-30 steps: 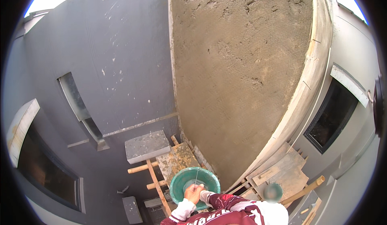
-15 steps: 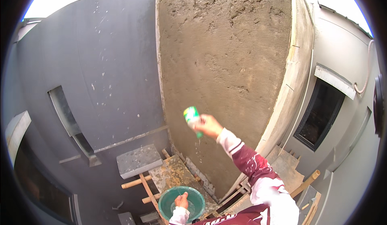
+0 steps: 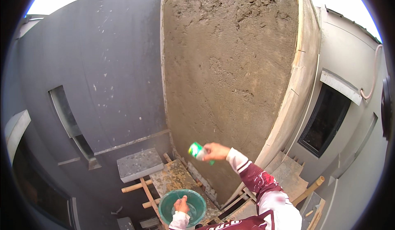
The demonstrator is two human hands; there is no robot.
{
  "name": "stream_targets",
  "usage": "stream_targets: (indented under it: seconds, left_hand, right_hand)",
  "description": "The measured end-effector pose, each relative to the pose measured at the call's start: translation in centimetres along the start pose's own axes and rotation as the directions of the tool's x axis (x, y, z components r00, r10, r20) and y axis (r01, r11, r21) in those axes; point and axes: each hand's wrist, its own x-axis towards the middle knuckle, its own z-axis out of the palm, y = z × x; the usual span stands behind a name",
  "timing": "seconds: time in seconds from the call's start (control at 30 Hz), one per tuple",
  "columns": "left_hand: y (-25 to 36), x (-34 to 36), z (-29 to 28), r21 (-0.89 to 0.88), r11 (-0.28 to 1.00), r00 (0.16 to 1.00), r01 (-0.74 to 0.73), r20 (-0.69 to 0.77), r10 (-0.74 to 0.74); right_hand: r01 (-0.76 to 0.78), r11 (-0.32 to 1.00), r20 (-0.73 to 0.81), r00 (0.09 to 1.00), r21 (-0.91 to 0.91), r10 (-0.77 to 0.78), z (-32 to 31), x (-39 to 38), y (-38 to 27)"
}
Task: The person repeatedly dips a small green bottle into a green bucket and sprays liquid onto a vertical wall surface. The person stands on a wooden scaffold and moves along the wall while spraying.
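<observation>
My right hand point(image 3: 214, 151) grips a small green-and-white container point(image 3: 197, 151), held tilted in the air in front of the rough, wet-looking cement wall point(image 3: 228, 65). Below and to the left, my left hand point(image 3: 181, 203) is closed on the thin wire handle of a green bucket point(image 3: 199, 205) with some liquid inside. A stained board platform point(image 3: 168, 172) shows behind the bucket, with bamboo poles point(image 3: 131, 187) jutting out at its left.
A grey slab point(image 3: 138, 164) sits at the platform's back left. A painted grey wall point(image 3: 103, 65) stands left, a pale wall with a dark window point(image 3: 323, 119) right. More boards point(image 3: 288, 174) and a bamboo pole point(image 3: 308, 191) lie at the lower right, beside dark gaps.
My right hand rose from the bucket with the green container, liquid falling from it half a second ago, and has since moved lower. My left hand stayed at the bucket.
</observation>
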Motion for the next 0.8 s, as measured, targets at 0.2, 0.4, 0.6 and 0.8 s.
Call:
stream_targets:
  seconds: [0.2,0.4,0.6,0.8]
  left_hand:
    - [1.0,-1.5,3.0,0.026,0.999,0.990,-0.019,0.137,0.015]
    - [1.6,-3.6,4.4,0.262,0.894,0.927,-0.363,0.204,0.316]
    - [1.9,-4.8,5.1,0.334,0.845,0.900,-0.418,0.277,0.336]
    - [0.4,-4.2,5.6,0.271,0.894,0.921,-0.357,0.263,0.288]
  right_hand:
    - [-0.090,0.989,0.487,0.863,-0.121,0.138,24.8,-4.4,10.0]
    - [-0.290,0.913,0.282,0.885,-0.287,0.370,31.5,-4.1,10.7]
    - [-0.377,0.892,0.226,0.873,-0.247,0.432,34.1,-5.5,12.2]
    - [-0.336,0.941,0.296,0.897,-0.026,0.329,35.6,-6.8,13.9]
